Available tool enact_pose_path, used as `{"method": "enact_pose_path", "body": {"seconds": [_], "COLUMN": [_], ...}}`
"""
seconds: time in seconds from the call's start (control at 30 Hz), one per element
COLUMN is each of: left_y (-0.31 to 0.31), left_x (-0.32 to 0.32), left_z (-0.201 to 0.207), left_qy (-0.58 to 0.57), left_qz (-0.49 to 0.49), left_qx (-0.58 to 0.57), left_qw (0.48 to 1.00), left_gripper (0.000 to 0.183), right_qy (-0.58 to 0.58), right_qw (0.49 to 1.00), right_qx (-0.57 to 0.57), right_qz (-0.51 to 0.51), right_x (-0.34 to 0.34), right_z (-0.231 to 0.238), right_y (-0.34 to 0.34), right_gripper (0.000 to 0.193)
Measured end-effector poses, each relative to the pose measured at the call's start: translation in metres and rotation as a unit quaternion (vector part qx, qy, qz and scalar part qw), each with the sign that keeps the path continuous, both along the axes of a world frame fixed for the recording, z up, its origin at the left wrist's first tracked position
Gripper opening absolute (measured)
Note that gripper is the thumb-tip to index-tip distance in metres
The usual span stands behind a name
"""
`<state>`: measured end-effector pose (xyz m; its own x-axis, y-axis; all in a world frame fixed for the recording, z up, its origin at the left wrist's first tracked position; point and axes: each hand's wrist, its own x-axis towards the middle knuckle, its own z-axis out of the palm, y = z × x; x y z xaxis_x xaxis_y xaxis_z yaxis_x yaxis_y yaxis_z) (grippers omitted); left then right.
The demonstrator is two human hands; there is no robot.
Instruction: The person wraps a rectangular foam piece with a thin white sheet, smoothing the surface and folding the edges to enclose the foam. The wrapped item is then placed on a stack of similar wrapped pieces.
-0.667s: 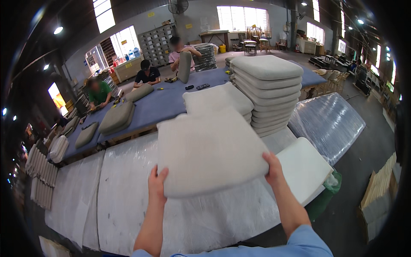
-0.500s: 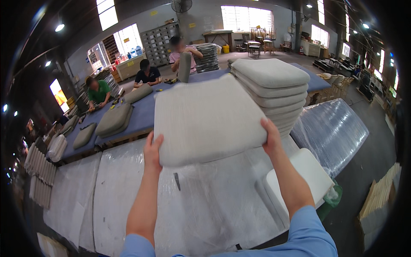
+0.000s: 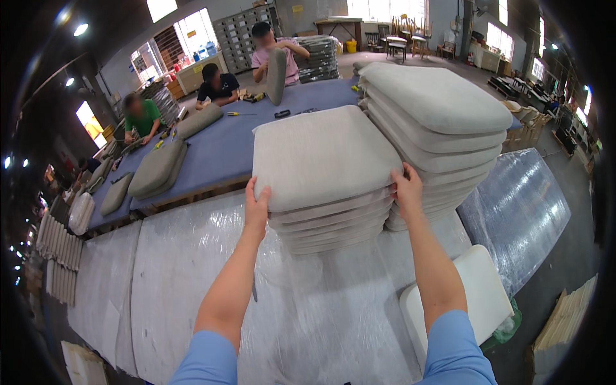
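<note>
Blue tabletop (image 3: 218,151) lies beyond; our left grip (image 3: 258,208) and right grip (image 3: 408,190) clamp the top cushion (image 3: 327,157), seated on the shorter stack (image 3: 333,224). We judge lopsided release could skew it, unsettling those beneath

Counted by kind, you have two hands, the left hand (image 3: 258,205) and the right hand (image 3: 407,189). Before you are two stacks of pale grey cushions, the left stack (image 3: 327,154) and the right stack (image 3: 443,99), their layers too merged for an exact number. At your near right: one white pad (image 3: 457,298) and one green bag (image 3: 511,326). Far of you, at the blue counter (image 3: 224,154): three co-workers, in one green shirt (image 3: 146,119), one dark shirt (image 3: 223,88) and one pink shirt (image 3: 290,64); beyond, one yellow bucket (image 3: 351,47).
</note>
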<state>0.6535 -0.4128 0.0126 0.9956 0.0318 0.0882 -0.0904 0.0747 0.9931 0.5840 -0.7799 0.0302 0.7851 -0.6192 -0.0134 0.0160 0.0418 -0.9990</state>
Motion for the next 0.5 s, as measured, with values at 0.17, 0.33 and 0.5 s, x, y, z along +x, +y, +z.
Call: {"method": "enact_pose_path", "body": {"seconds": [0.17,0.33,0.5], "left_y": [0.0,-0.008,0.002], "left_x": [0.006,-0.001,0.0], "left_z": [0.005,-0.005,0.002], "left_qy": [0.029,0.003,-0.001], "left_qz": [0.057,0.073,0.062], "left_qx": [-0.064,0.022,0.11], "left_qw": [0.996,0.997,0.992], "left_gripper": [0.081,0.083,0.082], "right_qy": [-0.008,-0.021,0.021], "right_qw": [0.997,0.997,0.998], "right_qx": [0.081,0.04,0.037], "right_qz": [-0.015,-0.055,-0.055], "right_x": [0.024,0.027,0.007], "right_z": [0.0,-0.003,0.008], "right_y": [0.009,0.012,0.02], "right_gripper": [0.069,0.059,0.055]}}
